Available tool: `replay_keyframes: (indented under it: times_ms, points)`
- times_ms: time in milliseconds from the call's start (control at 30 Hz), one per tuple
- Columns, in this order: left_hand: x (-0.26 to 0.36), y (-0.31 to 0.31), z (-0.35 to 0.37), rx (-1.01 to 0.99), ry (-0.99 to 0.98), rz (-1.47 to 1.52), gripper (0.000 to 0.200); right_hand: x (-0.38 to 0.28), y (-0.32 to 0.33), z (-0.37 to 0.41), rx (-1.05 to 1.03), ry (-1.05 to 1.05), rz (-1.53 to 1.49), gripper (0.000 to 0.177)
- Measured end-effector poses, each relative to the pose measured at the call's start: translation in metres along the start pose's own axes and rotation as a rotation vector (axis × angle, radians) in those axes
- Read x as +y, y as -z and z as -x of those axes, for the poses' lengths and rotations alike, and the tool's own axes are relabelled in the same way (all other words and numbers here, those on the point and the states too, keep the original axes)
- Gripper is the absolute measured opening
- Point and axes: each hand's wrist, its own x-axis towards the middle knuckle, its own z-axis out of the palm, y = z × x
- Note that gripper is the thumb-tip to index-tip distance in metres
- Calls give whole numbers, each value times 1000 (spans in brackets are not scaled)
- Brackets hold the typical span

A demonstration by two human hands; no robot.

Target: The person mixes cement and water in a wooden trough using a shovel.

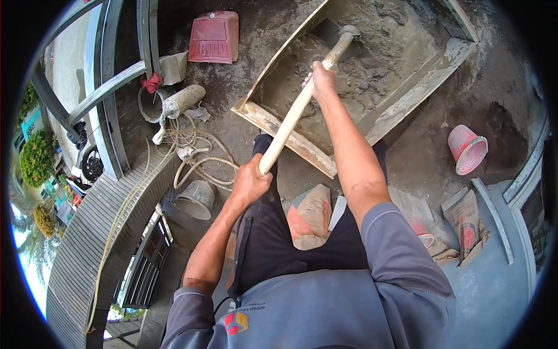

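My left hand (251,179) is wrapped round the lower end of a long pale wooden handle (296,114), close to my left thigh. Further up, my right hand (321,80) grips the same handle, above the wooden trough (290,139). At its far end the handle joins a dark metal blade (326,30), partly sunk in wet grey mortar (383,64). Mortar covers much of the trough's floor.
A red dustpan-like tray (214,38) lies beyond the trough's left side. Left are a coiled hose (200,152), a grey bucket (197,199) and metal posts. Right, a pink bucket (467,149) lies tilted. Paper bags (310,218) lie around my legs.
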Motion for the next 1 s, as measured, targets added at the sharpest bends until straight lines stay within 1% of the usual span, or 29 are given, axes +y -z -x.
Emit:
replay_keyframes:
  times_ms: [133, 333, 433, 667, 800, 1000]
  points:
    - [-34, 2, 6, -19, 5, -1, 23, 29, -9, 7, -1, -28, 20, 22]
    - [-55, 17, 29, -15, 100, 37, 26, 68, -27, 25, -21, -74, 34, 22]
    - [-49, 28, 35, -60, 150, 21, 27, 77, -29, 27, -13, -121, 44, 21]
    - [-48, 18, 65, -35, 221, 61, 29, 108, -25, 37, -48, -214, 114, 21]
    - [-45, 15, 80, -28, 260, 26, 30, 130, -22, 42, -36, -252, 183, 19]
    - [-12, 4, 87, -29, 283, -10, 32, 123, -11, 39, -116, -339, 179, 17]
